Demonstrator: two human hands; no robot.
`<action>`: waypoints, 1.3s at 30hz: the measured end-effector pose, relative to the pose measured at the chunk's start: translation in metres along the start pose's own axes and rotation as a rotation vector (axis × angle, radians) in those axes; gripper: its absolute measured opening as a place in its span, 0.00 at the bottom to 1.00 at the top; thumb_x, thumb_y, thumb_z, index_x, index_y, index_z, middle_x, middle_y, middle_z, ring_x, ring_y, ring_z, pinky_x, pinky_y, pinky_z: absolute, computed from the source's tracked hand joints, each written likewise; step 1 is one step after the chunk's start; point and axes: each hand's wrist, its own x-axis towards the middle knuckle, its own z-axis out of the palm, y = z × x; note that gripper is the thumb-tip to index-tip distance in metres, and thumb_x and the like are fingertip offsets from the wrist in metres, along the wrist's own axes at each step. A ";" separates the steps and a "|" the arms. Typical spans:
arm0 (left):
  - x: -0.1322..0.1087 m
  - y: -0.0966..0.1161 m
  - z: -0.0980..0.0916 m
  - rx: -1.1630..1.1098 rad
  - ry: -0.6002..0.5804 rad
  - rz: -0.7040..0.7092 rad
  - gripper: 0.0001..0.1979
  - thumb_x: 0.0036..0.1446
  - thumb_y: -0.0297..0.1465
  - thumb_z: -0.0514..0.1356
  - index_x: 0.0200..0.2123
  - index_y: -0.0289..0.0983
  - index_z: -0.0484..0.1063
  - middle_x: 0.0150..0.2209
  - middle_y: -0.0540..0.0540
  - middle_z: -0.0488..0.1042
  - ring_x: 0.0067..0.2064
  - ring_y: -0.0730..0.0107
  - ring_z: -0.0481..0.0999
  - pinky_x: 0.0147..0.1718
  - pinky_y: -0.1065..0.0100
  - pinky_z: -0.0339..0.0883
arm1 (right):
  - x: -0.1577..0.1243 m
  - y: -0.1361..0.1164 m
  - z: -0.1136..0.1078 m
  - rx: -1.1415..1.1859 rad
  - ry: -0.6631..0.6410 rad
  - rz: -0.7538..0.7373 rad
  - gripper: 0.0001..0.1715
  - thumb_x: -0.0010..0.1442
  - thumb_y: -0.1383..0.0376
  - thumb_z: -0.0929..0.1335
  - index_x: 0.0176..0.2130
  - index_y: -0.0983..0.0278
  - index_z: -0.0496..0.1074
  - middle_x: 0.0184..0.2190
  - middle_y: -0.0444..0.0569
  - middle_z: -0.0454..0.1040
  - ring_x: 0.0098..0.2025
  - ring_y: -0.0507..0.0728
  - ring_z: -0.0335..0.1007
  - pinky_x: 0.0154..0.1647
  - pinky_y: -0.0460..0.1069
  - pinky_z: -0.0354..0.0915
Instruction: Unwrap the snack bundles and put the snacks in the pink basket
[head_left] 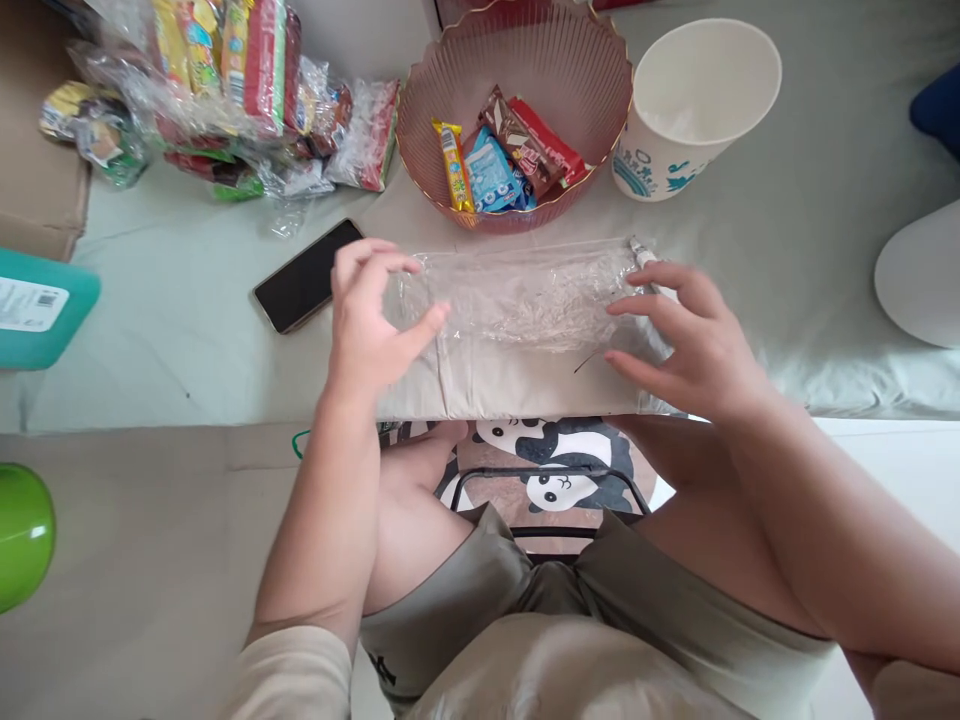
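Note:
A crinkled clear plastic bag (525,300) lies flat along the front of the table, between my two hands. My left hand (379,310) is over the bag's left end, thumb and fingers apart, with nothing in its grasp. Over the right end, my right hand (682,335) has its fingers spread and holds nothing. Whether the fingertips touch the plastic, I cannot tell. A small white tube-like thing (641,252) lies by the bag's upper right corner, partly behind my right hand. The black phone (304,280) rests just left of my left hand.
Behind the bag stands a pink ribbed bowl (427,100) with several wrapped snacks. Right of it is a white paper cup (667,150). Bagged snacks (255,80) are heaped at back left, near a teal box (45,310). A white rounded object (922,275) stands far right.

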 end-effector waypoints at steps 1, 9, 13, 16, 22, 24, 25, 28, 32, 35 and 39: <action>-0.003 0.003 0.000 0.025 -0.085 0.036 0.19 0.49 0.35 0.74 0.44 0.44 0.75 0.55 0.43 0.70 0.63 0.49 0.69 0.68 0.51 0.61 | 0.000 0.000 0.002 -0.001 -0.014 -0.007 0.17 0.61 0.60 0.72 0.51 0.56 0.76 0.56 0.57 0.74 0.62 0.69 0.72 0.64 0.67 0.68; -0.011 0.005 0.017 0.167 -0.391 0.067 0.21 0.53 0.30 0.71 0.51 0.41 0.75 0.64 0.40 0.68 0.68 0.49 0.68 0.70 0.49 0.61 | 0.008 -0.005 0.010 -0.037 -0.097 0.120 0.13 0.60 0.65 0.68 0.45 0.57 0.78 0.54 0.55 0.78 0.55 0.66 0.77 0.54 0.62 0.74; -0.009 0.001 0.017 0.147 -0.453 0.035 0.23 0.54 0.29 0.70 0.54 0.41 0.74 0.64 0.41 0.68 0.69 0.51 0.67 0.71 0.51 0.60 | 0.010 -0.007 0.014 -0.052 -0.118 0.105 0.13 0.62 0.65 0.67 0.45 0.57 0.78 0.54 0.54 0.79 0.55 0.65 0.77 0.52 0.60 0.74; -0.008 -0.001 0.017 0.144 -0.454 0.009 0.25 0.54 0.29 0.70 0.55 0.42 0.73 0.65 0.42 0.68 0.69 0.51 0.67 0.71 0.53 0.60 | 0.011 -0.006 0.016 -0.073 -0.093 0.121 0.09 0.64 0.65 0.66 0.39 0.58 0.77 0.52 0.54 0.80 0.52 0.64 0.79 0.50 0.59 0.74; -0.007 -0.001 0.016 0.190 -0.479 0.001 0.27 0.55 0.30 0.71 0.58 0.40 0.71 0.66 0.41 0.67 0.70 0.52 0.67 0.71 0.53 0.62 | 0.010 0.004 0.010 -0.208 -0.031 0.100 0.08 0.63 0.66 0.66 0.33 0.57 0.73 0.30 0.50 0.78 0.36 0.61 0.76 0.40 0.57 0.73; -0.007 -0.001 0.014 0.208 -0.487 0.001 0.27 0.56 0.29 0.70 0.58 0.40 0.71 0.67 0.41 0.67 0.70 0.53 0.67 0.71 0.55 0.62 | 0.008 0.007 0.007 -0.243 0.015 0.047 0.08 0.63 0.67 0.66 0.32 0.57 0.73 0.28 0.48 0.78 0.33 0.60 0.75 0.35 0.55 0.71; -0.007 -0.001 0.014 0.214 -0.491 0.002 0.27 0.56 0.29 0.71 0.58 0.41 0.71 0.67 0.42 0.67 0.70 0.53 0.67 0.71 0.56 0.62 | 0.007 0.008 0.005 -0.244 0.034 0.015 0.09 0.62 0.68 0.66 0.32 0.57 0.73 0.28 0.47 0.78 0.33 0.59 0.75 0.34 0.54 0.71; -0.008 0.000 0.013 0.212 -0.474 0.026 0.27 0.56 0.31 0.71 0.58 0.41 0.71 0.66 0.42 0.68 0.70 0.54 0.68 0.70 0.55 0.64 | 0.004 0.006 0.001 -0.202 0.044 -0.079 0.09 0.63 0.69 0.66 0.33 0.57 0.72 0.30 0.47 0.79 0.33 0.58 0.77 0.36 0.54 0.72; -0.009 0.001 0.013 0.205 -0.395 0.086 0.22 0.57 0.33 0.69 0.54 0.39 0.71 0.63 0.41 0.72 0.66 0.54 0.72 0.67 0.54 0.67 | 0.002 0.003 -0.001 -0.173 -0.004 -0.088 0.08 0.62 0.69 0.66 0.34 0.57 0.73 0.32 0.47 0.80 0.35 0.59 0.78 0.41 0.56 0.73; -0.010 0.002 0.014 0.232 -0.367 0.135 0.18 0.57 0.31 0.69 0.50 0.40 0.72 0.62 0.42 0.73 0.67 0.52 0.71 0.69 0.52 0.65 | 0.003 0.003 0.000 -0.176 0.000 -0.035 0.08 0.61 0.69 0.66 0.32 0.57 0.71 0.31 0.47 0.79 0.34 0.59 0.77 0.40 0.56 0.72; -0.011 0.001 0.017 0.242 -0.333 0.177 0.13 0.56 0.27 0.66 0.45 0.40 0.73 0.61 0.41 0.74 0.68 0.51 0.70 0.69 0.50 0.64 | 0.003 0.002 0.000 -0.165 0.092 -0.004 0.06 0.60 0.69 0.66 0.32 0.58 0.70 0.28 0.47 0.77 0.29 0.56 0.73 0.33 0.52 0.69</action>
